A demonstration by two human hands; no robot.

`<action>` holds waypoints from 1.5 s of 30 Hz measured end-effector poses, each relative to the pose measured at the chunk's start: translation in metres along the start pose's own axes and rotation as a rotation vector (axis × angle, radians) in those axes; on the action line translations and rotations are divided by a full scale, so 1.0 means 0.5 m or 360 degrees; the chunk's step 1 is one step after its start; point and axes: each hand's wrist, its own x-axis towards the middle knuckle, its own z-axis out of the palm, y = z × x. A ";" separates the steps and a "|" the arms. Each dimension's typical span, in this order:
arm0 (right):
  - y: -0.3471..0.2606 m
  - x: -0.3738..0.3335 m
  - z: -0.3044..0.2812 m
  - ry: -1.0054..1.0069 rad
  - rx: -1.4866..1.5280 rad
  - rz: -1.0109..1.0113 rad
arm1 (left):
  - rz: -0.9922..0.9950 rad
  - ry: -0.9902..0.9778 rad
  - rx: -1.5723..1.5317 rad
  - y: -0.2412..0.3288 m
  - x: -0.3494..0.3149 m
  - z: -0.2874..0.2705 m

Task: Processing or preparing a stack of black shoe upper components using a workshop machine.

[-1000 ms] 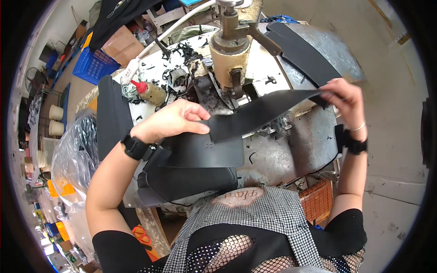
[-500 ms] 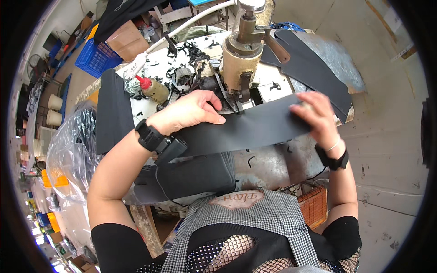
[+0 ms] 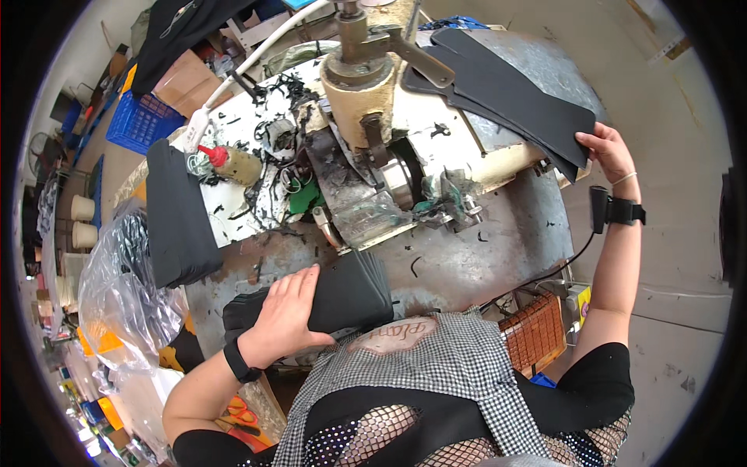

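My right hand (image 3: 609,154) is at the far right, fingers pinched on the end of a long black leather-like piece (image 3: 537,97). That piece lies over other similar black pieces on the right side of the machine table. My left hand (image 3: 284,317) is spread flat on a stack of black pieces (image 3: 354,292) close to my apron, its thumb apart from the fingers. Between my hands stands a cream and metal machine (image 3: 358,89), which looks like a skiving machine. Its grimy roller and guide are exposed, with no piece on them.
Black trimmings litter the white tabletop (image 3: 233,198) left of the machine. A red-capped bottle (image 3: 237,165) stands there, beside another black stack (image 3: 180,222). A clear plastic bag (image 3: 117,272) hangs at the left. The worn metal ledge (image 3: 459,268) runs along the front.
The black piece went from under the machine to the pile at the right, with my right hand on it. My left hand let go and came down to the near stack.
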 end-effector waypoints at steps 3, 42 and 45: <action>0.008 0.004 0.025 0.0013 0.0040 -0.0008 | -0.0153 0.0015 -0.0143 -0.008 -0.008 0.016; -0.039 -0.199 0.381 -0.0201 -0.1079 -0.1850 | -0.0040 -0.0427 -0.1428 -0.070 0.211 -0.182; -0.038 -0.153 0.364 -0.0057 -0.1043 -0.2027 | -0.0018 -0.0527 -0.1478 -0.049 0.231 -0.194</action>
